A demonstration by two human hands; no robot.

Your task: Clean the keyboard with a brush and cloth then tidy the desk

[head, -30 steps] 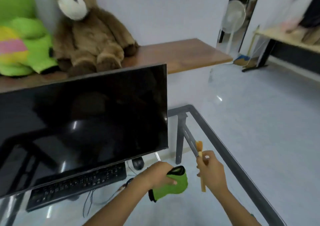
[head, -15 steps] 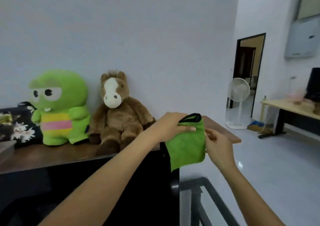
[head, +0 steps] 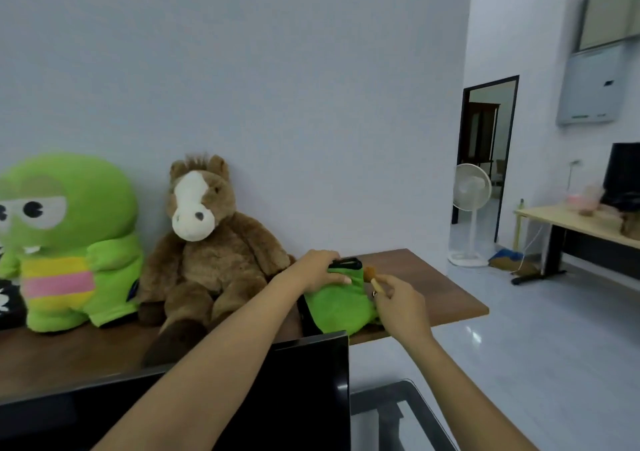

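The left hand (head: 320, 270) is gripping the green cloth (head: 337, 307) and laying it near the shelf's (head: 446, 291) right end, behind the monitor (head: 308, 391), while the right hand (head: 398, 307) is pinching the brush (head: 373, 277), so tidying seems to be nearly finishing, with the keyboard out of view.

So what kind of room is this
Probably a home office or study: a monitor in front, plush toys on a wooden shelf, and another desk with a fan beyond.
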